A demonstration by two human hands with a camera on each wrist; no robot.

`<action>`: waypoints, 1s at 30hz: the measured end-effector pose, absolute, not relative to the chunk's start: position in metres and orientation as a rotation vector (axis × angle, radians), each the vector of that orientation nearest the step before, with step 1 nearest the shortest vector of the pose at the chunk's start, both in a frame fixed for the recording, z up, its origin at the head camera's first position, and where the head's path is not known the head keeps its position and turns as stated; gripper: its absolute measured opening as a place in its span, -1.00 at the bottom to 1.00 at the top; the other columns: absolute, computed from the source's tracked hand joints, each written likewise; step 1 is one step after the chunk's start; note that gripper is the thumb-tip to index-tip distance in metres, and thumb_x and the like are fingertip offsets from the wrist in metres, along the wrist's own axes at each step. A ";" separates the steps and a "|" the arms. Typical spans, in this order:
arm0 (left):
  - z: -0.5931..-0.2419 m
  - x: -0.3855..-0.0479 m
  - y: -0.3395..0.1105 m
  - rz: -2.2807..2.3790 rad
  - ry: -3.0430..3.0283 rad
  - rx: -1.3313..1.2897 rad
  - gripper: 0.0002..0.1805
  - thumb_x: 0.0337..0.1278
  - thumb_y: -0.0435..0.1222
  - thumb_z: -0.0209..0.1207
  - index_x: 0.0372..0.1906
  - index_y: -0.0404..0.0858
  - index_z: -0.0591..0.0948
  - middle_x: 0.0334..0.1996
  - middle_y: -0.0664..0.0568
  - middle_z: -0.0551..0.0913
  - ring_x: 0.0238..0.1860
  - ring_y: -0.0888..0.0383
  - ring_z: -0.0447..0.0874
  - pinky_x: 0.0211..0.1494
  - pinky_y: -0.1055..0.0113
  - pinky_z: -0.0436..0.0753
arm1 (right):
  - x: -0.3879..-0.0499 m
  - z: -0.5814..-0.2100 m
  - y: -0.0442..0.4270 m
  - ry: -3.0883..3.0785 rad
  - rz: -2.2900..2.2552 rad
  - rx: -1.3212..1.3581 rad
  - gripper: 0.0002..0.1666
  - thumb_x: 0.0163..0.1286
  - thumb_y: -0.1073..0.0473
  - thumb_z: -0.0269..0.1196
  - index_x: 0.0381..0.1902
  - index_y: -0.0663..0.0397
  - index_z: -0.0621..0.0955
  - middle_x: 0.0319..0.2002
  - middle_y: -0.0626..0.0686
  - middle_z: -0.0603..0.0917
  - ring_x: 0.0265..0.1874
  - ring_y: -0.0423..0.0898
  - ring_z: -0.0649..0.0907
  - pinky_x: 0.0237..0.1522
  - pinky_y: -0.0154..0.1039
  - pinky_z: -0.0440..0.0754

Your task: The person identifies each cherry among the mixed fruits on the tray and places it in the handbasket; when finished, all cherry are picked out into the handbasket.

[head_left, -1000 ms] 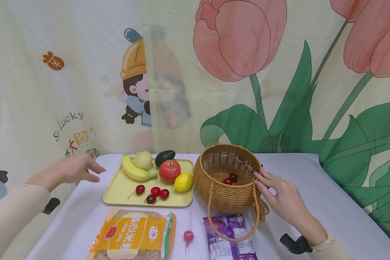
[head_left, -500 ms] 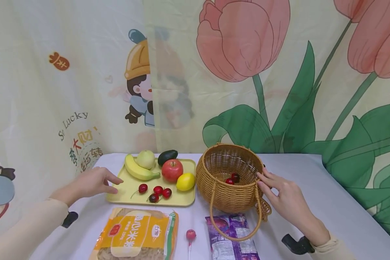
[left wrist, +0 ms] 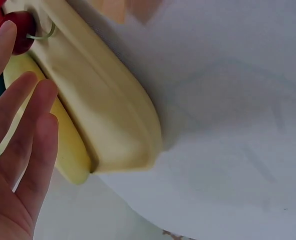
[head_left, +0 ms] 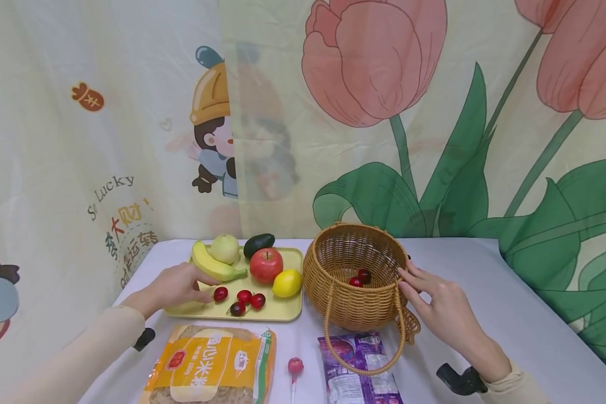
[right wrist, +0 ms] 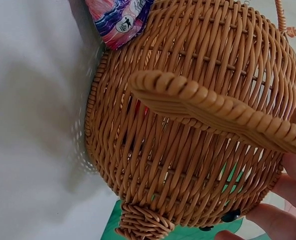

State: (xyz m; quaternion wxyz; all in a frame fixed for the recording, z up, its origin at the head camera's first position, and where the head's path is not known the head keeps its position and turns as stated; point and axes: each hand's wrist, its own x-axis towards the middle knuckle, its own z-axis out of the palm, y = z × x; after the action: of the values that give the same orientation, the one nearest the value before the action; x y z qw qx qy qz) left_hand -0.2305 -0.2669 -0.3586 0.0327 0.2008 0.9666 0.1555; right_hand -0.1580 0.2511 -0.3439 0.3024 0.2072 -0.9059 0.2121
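A: What are the hands doing?

B: The left hand (head_left: pixel 179 289) grasps nothing. It hangs over the tray's left side, fingers parted and slightly bent, thumb close to a stemmed cherry (head_left: pixel 220 294); I can't tell whether they touch. That gap between thumb and fingers would suit something so small.

A: And the right?

B: The right hand (head_left: pixel 439 300) rests fairly straight fingers against the wicker basket (head_left: pixel 356 308), near its rim. Whether a fingertip hooks inside, I can't tell. It doesn't look clenched, so I'd call it steadying: a light, rounded basket could shift if knocked.

A: How is the basket set?

B: Just right of the tray, on the surface (head_left: pixel 485 280), with its handle (head_left: pixel 326 320) swung down toward the person. That leaves the mouth uncovered, and two cherries show inside.

A: What shares the tray (head_left: pixel 278 312)?

B: Three more cherries cluster beside the stemmed one along the near side, probably the handiest spot. The banana (head_left: pixel 214 266), apple (head_left: pixel 266 265) and avocado (head_left: pixel 258 243) lie farther back, the lemon (head_left: pixel 287 283) at the right.

A: And nearest the person?

B: An orange bag (head_left: pixel 209 365), a lollipop (head_left: pixel 295 366) and a purple packet (head_left: pixel 345 387), all lying low, so probably out of the arms' way.
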 end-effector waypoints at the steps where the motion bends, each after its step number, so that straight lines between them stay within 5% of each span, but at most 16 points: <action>1: -0.359 -0.232 -0.265 0.481 2.977 0.614 -0.60 0.01 -0.16 0.52 0.03 -0.05 0.81 -0.22 0.14 0.81 -0.41 0.26 0.51 -0.32 0.36 0.49 | -0.158 -0.344 0.251 -2.400 0.561 0.551 -0.60 0.37 0.23 0.38 0.14 0.24 0.70 0.19 0.32 0.67 0.06 0.36 0.71 -0.03 0.30 0.67; 9: -0.362 -0.237 -0.250 0.473 2.920 0.650 -0.61 0.04 -0.15 0.50 0.03 -0.06 0.81 -0.29 0.26 0.78 -0.39 0.25 0.49 -0.33 0.38 0.43 | -0.158 -0.344 0.250 -2.412 0.562 0.544 -0.60 0.37 0.23 0.38 0.13 0.25 0.71 0.19 0.31 0.67 0.07 0.35 0.71 -0.03 0.28 0.67; 30: -0.361 -0.242 -0.248 0.510 2.861 0.688 -0.65 0.07 -0.19 0.49 0.02 -0.09 0.81 -0.13 0.12 0.85 -0.33 0.25 0.54 -0.30 0.39 0.47 | -0.158 -0.344 0.252 -2.403 0.548 0.546 -0.60 0.35 0.25 0.39 0.13 0.25 0.70 0.20 0.31 0.65 0.08 0.34 0.71 -0.01 0.27 0.67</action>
State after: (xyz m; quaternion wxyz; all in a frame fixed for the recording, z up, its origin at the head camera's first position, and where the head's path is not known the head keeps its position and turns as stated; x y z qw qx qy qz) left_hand -0.2423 -0.2475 -0.3614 0.0774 0.2297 0.9551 0.1701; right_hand -0.1584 0.2517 -0.3443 0.3035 0.2060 -0.9070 0.2068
